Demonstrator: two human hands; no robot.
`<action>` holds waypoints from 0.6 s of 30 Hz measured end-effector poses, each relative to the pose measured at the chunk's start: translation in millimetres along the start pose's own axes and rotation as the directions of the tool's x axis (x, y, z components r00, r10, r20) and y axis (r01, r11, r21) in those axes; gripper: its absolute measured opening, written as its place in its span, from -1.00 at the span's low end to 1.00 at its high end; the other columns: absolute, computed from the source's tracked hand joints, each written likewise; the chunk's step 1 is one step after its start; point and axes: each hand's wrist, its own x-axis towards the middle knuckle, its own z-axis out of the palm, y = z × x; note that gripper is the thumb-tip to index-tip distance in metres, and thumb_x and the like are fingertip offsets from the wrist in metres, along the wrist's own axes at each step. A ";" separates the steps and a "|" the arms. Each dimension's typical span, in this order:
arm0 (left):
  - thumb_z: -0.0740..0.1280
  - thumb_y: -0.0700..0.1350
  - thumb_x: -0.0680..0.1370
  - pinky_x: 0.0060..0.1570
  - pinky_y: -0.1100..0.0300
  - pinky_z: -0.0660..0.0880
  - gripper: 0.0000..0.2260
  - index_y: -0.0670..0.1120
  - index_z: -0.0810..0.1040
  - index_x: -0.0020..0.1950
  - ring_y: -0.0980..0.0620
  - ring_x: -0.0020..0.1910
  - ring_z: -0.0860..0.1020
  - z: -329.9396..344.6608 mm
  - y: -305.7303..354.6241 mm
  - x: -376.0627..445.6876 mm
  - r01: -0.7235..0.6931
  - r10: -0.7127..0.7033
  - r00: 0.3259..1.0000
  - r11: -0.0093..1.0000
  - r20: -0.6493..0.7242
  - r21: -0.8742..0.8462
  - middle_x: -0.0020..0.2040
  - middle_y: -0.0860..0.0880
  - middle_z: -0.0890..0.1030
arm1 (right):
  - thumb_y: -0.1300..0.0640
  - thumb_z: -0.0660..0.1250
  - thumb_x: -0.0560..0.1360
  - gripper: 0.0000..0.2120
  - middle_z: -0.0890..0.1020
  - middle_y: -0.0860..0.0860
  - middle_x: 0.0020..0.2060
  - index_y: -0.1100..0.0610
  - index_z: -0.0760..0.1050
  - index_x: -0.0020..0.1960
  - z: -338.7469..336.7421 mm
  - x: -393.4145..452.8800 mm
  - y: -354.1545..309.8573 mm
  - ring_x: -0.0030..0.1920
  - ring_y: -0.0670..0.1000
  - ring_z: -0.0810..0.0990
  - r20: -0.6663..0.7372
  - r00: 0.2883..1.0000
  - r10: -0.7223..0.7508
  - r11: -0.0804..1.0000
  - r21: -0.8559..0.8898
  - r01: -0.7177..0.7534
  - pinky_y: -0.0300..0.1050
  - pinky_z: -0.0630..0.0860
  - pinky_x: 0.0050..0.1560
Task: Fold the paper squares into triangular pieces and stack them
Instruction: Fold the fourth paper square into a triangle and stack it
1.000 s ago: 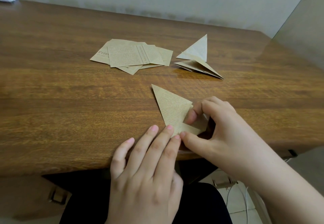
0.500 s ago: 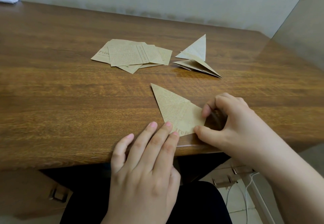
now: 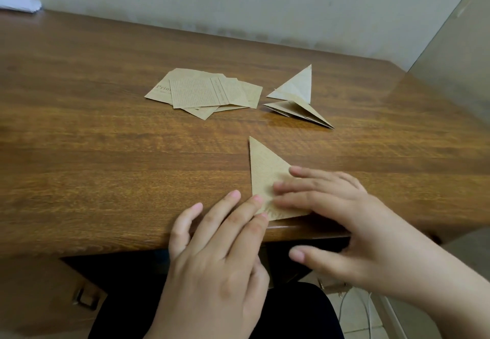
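A tan printed paper folded into a triangle [image 3: 265, 171] lies flat near the table's front edge, one tip pointing away from me. My right hand [image 3: 344, 219] lies across its right half with straight fingers pressing it down; the thumb hangs past the table edge. My left hand [image 3: 220, 253] rests beside it, two fingertips touching the triangle's lower left corner. Farther back sits a loose pile of several flat paper squares [image 3: 204, 91]. To its right is a small stack of folded triangles [image 3: 297, 99], the top one standing partly up.
The wooden table [image 3: 106, 166] ends at a front edge just under my hands, and my dark-clothed lap shows below it. A wall runs along the back and a panel stands at the right. A white object [image 3: 18, 1] lies at the far left corner.
My right hand let go of the flap it was pinching, the fold closed flat, and its fingers now lie straight over the triangle. My left hand stayed at the lower corner.
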 end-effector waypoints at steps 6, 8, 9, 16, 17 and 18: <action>0.23 -0.16 0.39 0.37 -0.05 0.14 -0.77 -0.04 0.61 -0.04 0.14 0.29 0.44 -11.1 -7.4 0.9 -0.001 0.003 1.000 0.999 0.026 -0.051 0.18 0.09 0.59 | 0.04 0.28 0.50 -0.76 0.57 -0.17 0.10 -0.01 0.57 0.15 8.6 2.4 -1.7 0.14 -0.12 0.53 -0.049 0.991 -0.125 0.986 -0.117 0.118 0.03 0.39 0.15; 0.24 -0.13 0.39 0.36 -0.01 0.15 -0.76 -0.04 0.62 -0.02 0.11 0.25 0.46 -12.5 -7.1 -0.3 0.032 -0.031 0.999 0.999 0.021 -0.040 0.15 0.06 0.59 | 0.05 0.26 0.50 -0.78 0.57 -0.18 0.03 -0.02 0.60 0.10 7.0 9.1 -4.5 0.04 -0.13 0.53 -0.061 0.991 -0.118 0.989 -0.100 0.112 -0.03 0.40 0.09; 0.24 -0.12 0.38 0.35 -0.01 0.15 -0.76 -0.03 0.62 -0.02 0.10 0.23 0.46 -13.2 -6.6 -0.6 0.052 -0.051 0.998 0.998 0.021 -0.037 0.12 0.06 0.59 | 0.03 0.26 0.50 -0.79 0.57 -0.19 -0.01 -0.04 0.61 0.08 5.4 13.3 -5.1 0.01 -0.15 0.53 -0.048 0.994 -0.098 0.993 -0.071 0.095 -0.07 0.42 0.07; 0.22 -0.07 0.39 0.32 -0.01 0.15 -0.70 -0.04 0.60 0.06 0.13 0.24 0.45 -13.7 -3.9 -3.8 0.104 -0.103 0.994 0.994 0.026 -0.043 0.11 0.08 0.58 | -0.11 0.34 0.47 -0.80 0.57 -0.15 -0.11 -0.01 0.64 -0.10 -9.1 39.9 -9.2 -0.06 -0.13 0.57 0.131 0.983 0.129 0.977 0.152 -0.149 -0.24 0.48 -0.08; 0.23 -0.07 0.40 0.32 -0.01 0.16 -0.70 -0.04 0.58 0.08 0.12 0.24 0.45 -13.4 -4.0 -4.9 0.101 -0.101 0.995 0.994 0.019 -0.045 0.12 0.08 0.58 | -0.16 0.32 0.44 -0.73 0.57 -0.12 -0.11 0.02 0.63 -0.11 -9.9 42.4 -10.3 -0.08 -0.11 0.57 0.159 0.974 0.161 0.975 0.131 -0.182 -0.14 0.49 -0.08; 0.23 -0.07 0.40 0.32 -0.02 0.18 -0.70 -0.03 0.56 0.10 0.12 0.24 0.45 -13.1 -4.0 -6.1 0.095 -0.095 0.995 0.994 0.011 -0.047 0.12 0.07 0.59 | -0.19 0.30 0.41 -0.68 0.58 -0.10 -0.13 0.05 0.61 -0.12 -10.5 44.7 -11.9 -0.11 -0.10 0.57 0.179 0.966 0.188 0.973 0.099 -0.208 -0.07 0.50 -0.08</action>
